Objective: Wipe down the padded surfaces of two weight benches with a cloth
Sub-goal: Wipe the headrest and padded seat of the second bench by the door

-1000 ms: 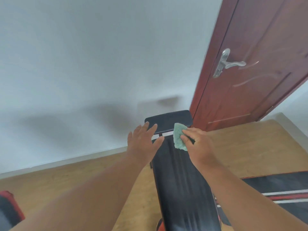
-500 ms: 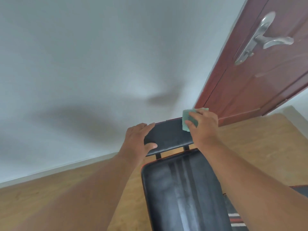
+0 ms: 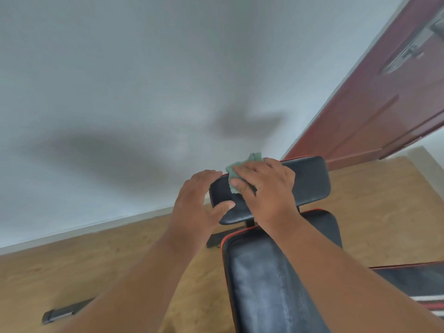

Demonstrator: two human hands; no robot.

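Observation:
A black padded weight bench with red piping runs away from me; its long pad (image 3: pixel 269 284) fills the lower middle and a smaller end pad (image 3: pixel 310 181) lies beyond a gap. My right hand (image 3: pixel 266 191) presses a green cloth (image 3: pixel 236 170) flat on the left half of the end pad. My left hand (image 3: pixel 194 200) grips that pad's left edge, thumb on top. A second bench (image 3: pixel 413 282), black with red and white stripes, shows at the right edge.
A grey wall stands close behind the bench. A dark red door (image 3: pixel 374 104) with a metal handle (image 3: pixel 403 54) is at the upper right. Wooden floor (image 3: pixel 96 267) surrounds the bench, and a black bench foot (image 3: pixel 64 313) lies at lower left.
My right hand slid the cloth leftward across the end pad, from its right corner to its left half. The view moved closer and my left hand kept its hold.

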